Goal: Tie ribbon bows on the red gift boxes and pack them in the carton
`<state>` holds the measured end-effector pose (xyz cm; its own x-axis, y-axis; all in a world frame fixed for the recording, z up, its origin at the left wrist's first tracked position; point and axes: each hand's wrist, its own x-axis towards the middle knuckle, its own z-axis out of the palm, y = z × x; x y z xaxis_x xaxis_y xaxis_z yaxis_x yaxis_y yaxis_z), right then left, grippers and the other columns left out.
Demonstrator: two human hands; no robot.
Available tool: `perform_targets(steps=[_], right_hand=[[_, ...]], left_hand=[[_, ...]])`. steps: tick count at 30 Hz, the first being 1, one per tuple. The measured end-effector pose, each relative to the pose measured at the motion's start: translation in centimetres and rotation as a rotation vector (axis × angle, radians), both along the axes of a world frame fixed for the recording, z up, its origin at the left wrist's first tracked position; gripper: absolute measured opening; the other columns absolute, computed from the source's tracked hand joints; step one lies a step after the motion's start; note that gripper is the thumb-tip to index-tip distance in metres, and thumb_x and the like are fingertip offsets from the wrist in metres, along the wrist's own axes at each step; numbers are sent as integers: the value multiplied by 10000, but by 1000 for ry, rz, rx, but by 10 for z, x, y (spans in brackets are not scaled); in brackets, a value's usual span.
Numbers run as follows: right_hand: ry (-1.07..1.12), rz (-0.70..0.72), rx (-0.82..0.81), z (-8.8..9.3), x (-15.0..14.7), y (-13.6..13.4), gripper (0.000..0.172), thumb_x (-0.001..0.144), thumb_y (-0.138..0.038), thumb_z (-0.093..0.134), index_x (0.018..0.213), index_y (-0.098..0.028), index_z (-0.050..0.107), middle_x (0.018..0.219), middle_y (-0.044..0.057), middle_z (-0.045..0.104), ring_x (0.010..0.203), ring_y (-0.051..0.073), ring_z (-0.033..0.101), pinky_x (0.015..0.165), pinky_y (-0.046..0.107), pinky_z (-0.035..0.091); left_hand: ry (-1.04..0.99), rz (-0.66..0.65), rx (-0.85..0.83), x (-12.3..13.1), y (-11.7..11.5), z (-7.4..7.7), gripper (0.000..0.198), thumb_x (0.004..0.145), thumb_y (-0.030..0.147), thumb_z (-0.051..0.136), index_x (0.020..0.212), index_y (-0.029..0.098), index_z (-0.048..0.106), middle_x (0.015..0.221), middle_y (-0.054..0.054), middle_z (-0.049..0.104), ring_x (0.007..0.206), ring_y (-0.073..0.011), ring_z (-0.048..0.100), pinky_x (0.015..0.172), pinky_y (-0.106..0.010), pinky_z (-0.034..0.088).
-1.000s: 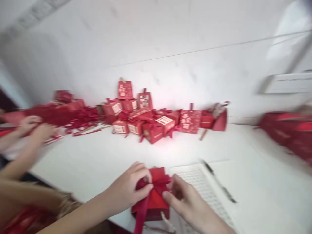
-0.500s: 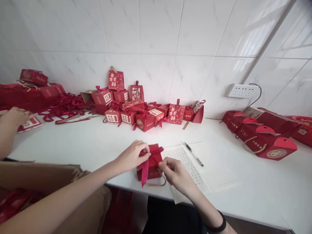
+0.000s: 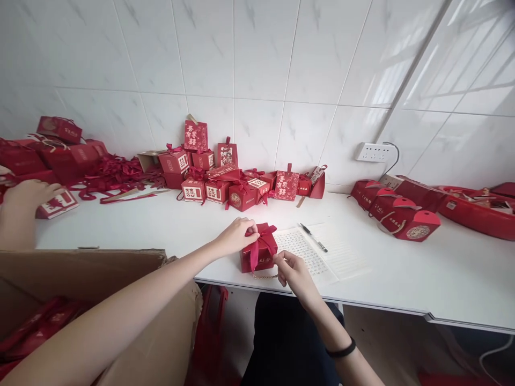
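A small red gift box [image 3: 263, 262] stands near the table's front edge, a gold cord hanging at its front. Across its top a red ribbon [image 3: 254, 256] is looped in a bow. My left hand [image 3: 238, 236] pinches the bow at its upper left side. At the box's right side, my right hand [image 3: 296, 272] has thumb and finger pressed together on a ribbon tail. Sheets of handwritten paper [image 3: 308, 252] lie just right of the box, with a black pen [image 3: 314, 238] on them.
Several finished red boxes [image 3: 241, 197] line the wall. Left are a ribbon heap [image 3: 116, 170] and another person's hand [image 3: 30, 195] at a red-and-white box [image 3: 60, 203]. An open cardboard carton [image 3: 161, 316] stands front left. Handled boxes [image 3: 418, 225] and a red basin [image 3: 475, 217] sit right.
The view has shifted, so the table sits differently in the picture. Both my hands stay at the box; the ribbon's bow loops look more spread and taut.
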<state>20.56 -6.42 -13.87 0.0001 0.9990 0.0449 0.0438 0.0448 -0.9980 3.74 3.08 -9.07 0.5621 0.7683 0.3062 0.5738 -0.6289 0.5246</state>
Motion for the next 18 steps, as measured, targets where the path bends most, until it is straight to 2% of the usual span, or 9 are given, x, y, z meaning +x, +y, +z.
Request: perform_targets(steps=[11,15,18], right_hand=[[-7,3,-47,-2,-6,-19,459,687,-626,579,627,-187,459,407,-80,376,383,79,353,456,220,276],[-4,21,-37,9,-14,-28,470,756,-637,507,664,-176,504,419,-73,385,393,91,379,469,230,309],[-96,24,-48,16,-27,-21,486,808,-631,445,681,-171,535,423,-55,420,399,104,410,476,239,333]], left_hand=[[-34,-19,-3,0,3,-3,140,781,272,504,668,191,526,750,-30,614,777,-191,550,692,-299,427],[-30,-16,-7,1,6,-4,139,778,281,513,674,192,540,756,-30,615,803,-196,548,717,-305,429],[-25,-10,-3,1,6,-5,120,770,277,531,691,191,559,758,-27,616,805,-194,549,736,-310,431]])
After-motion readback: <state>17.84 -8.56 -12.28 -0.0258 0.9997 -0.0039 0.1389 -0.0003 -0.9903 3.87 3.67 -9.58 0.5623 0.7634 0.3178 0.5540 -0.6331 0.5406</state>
